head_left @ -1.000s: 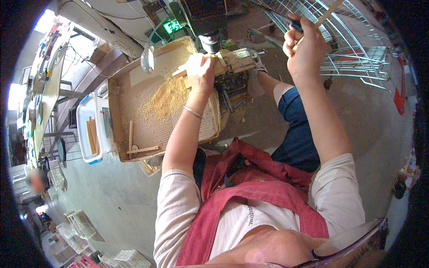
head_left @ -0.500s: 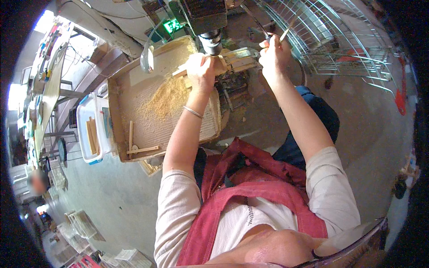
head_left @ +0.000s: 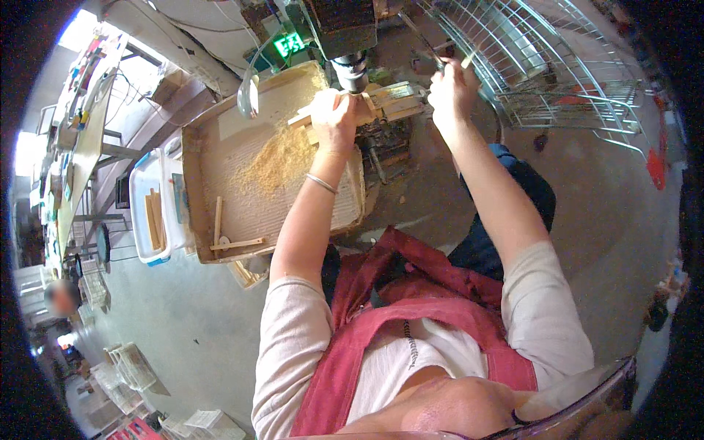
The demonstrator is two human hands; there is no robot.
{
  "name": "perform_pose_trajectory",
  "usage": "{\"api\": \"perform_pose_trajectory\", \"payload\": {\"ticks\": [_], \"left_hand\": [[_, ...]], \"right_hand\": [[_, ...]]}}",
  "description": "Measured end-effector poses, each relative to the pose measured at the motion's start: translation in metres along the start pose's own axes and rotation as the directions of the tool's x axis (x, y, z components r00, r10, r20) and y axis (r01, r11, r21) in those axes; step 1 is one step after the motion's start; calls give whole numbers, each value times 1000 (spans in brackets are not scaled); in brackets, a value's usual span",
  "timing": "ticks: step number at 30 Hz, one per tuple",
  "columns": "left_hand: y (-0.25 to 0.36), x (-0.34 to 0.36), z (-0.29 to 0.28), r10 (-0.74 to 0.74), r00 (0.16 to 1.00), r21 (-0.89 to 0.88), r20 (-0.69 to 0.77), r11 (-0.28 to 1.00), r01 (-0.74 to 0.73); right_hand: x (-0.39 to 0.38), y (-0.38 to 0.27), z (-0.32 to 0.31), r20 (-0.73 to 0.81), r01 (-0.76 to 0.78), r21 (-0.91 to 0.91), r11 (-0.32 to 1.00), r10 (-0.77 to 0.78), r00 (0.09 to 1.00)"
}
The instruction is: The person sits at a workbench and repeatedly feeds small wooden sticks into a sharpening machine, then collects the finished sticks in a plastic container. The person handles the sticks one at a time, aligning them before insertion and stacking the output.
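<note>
A workshop with a grey concrete floor (head_left: 183, 323) fills the lower left of the frame, and a stack of silver wire racks (head_left: 557, 66) sits in the upper right. In the upper middle stands a shallow brown cardboard-lined tray (head_left: 213, 213) that serves as the bench under a dark drill press (head_left: 350, 44), with a heap of pale sawdust (head_left: 282, 161) spread across it.

A second ago the right hand (head_left: 451, 88) was raised high in the upper right of the frame, away from the machine; half a second ago it was coming down, and now it sits just right of the drill head, its grip clenched around a thin dark lever (head_left: 422, 37) that runs up and to the left. The left hand (head_left: 334, 121) has kept its place throughout, pressed down on the pale wooden block pieces (head_left: 378, 106) directly below the chuck. I judge that the feed handle is now in hand and the wood is pinned for drilling.

The wooden pieces are light, square-cut strips, lying flat and partly hidden under the left hand's fingers; its grip is closed over them from above. Loose wooden sticks (head_left: 235, 242) lie at the tray's near edge, and a white and blue plastic bin (head_left: 150, 213) holding more strips stands just left of the tray.
</note>
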State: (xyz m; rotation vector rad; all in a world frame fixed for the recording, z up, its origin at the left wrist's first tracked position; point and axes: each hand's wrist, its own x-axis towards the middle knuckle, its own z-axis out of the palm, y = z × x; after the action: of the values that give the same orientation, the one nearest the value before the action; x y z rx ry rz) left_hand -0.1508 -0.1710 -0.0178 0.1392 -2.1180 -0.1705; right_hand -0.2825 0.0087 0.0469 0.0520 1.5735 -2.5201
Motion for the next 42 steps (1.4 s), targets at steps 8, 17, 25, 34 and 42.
{"api": "perform_pose_trajectory", "payload": {"ticks": [8,17,25,34,42], "left_hand": [[-1,-2,-16,43,997,46,63,998,-46],[14,-14,-27,-57,974,204,217,979,11],[16,-16,-46,-58,955,163,290,987,10],[-3,-12,-54,-303,949,-117,-81,949,293],[-48,-22,-59,-911,316,-228,265,259,939]], "right_hand": [[-46,-162,53,155,300,-27,954,-292,944],[-139,-53,-20,240,9,-256,967,54,969],[-146,60,-42,468,412,-645,644,-92,879],[-121,91,-42,472,423,-666,614,-92,877],[-113,102,-48,487,376,-645,665,-20,873]]}}
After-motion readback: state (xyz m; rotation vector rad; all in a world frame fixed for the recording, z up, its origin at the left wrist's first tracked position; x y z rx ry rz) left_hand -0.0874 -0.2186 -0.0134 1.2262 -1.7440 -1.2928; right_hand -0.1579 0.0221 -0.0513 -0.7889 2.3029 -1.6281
